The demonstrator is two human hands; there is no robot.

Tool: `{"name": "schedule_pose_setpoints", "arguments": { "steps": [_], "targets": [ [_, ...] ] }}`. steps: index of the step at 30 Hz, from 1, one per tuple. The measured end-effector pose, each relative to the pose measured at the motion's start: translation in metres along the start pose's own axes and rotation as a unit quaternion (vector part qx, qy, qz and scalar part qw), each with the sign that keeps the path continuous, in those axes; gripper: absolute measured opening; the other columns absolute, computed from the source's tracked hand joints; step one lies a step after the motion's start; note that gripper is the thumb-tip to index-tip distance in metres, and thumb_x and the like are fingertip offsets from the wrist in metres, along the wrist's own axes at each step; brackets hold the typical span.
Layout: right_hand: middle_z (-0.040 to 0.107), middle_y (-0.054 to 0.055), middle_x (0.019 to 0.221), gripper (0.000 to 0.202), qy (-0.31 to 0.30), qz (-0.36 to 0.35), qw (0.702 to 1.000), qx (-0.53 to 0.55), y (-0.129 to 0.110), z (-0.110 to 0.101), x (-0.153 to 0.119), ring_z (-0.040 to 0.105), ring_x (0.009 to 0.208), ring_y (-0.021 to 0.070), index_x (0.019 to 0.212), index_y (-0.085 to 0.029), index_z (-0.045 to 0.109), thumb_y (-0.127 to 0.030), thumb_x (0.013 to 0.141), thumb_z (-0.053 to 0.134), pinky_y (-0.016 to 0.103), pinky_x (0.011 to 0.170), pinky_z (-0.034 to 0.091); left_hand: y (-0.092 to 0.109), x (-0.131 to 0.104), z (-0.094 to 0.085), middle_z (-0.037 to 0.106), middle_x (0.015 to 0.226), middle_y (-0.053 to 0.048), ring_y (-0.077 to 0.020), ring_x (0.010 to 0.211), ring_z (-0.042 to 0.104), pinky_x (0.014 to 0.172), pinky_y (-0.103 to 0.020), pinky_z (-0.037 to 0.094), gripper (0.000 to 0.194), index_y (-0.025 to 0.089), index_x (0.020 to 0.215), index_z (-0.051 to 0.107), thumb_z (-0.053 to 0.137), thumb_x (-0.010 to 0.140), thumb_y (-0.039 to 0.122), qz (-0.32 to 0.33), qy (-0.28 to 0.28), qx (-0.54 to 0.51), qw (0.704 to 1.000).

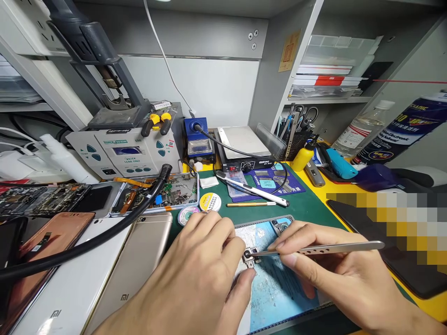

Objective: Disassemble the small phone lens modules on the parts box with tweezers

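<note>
A small metal part with a round black lens, like a phone camera module, is over a worn blue and white work pad. The curled forefinger and thumb of my left hand are closed at its left and near edges. Between the thumb and fingers of my right hand is a pair of metal tweezers, held nearly level, its tips pointing left and meeting the part beside the lens. Another small metal piece lies at the pad's far right corner.
At left lie several phone shells, crossed by a thick black hose. Behind stand a hot-air station and a heating plate. A white pen-like tool and a thin brush rest on the green mat. A dark phone lies right.
</note>
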State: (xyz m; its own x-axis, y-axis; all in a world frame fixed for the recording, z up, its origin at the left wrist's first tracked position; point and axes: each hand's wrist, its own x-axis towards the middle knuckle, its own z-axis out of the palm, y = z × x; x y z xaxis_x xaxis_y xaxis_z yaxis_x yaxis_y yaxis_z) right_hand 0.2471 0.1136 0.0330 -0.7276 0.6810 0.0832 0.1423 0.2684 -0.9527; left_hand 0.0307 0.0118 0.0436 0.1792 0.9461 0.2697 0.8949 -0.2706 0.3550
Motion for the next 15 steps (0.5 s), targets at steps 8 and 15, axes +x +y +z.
{"name": "schedule_pose_setpoints", "arguments": {
  "steps": [8,15],
  "targets": [
    [0.074,0.007,0.093,0.012,0.005,-0.023,1.000,-0.021,-0.0034,-0.0009,0.0006,0.059,0.053,0.0086,0.091,-0.022,0.077,-0.026,0.097,0.067,0.018,0.044,0.052,0.0015,-0.0002,0.0010,0.058,0.088,-0.006,-0.0278,0.088,0.054,0.083,-0.052,0.046,0.017,0.018,0.088,0.067,0.054,0.094,0.026,-0.001,0.009,0.001,1.000],
    [0.072,0.007,0.092,0.013,0.008,-0.008,1.000,-0.011,-0.0032,0.0003,0.0025,0.058,0.051,0.0094,0.091,-0.022,0.077,-0.028,0.096,0.067,0.019,0.041,0.051,0.0038,-0.0010,-0.0012,0.058,0.087,-0.006,-0.0274,0.087,0.053,0.081,-0.051,0.046,0.016,0.018,0.087,0.067,0.054,0.094,0.025,-0.001,0.009,0.004,1.000]
  ]
}}
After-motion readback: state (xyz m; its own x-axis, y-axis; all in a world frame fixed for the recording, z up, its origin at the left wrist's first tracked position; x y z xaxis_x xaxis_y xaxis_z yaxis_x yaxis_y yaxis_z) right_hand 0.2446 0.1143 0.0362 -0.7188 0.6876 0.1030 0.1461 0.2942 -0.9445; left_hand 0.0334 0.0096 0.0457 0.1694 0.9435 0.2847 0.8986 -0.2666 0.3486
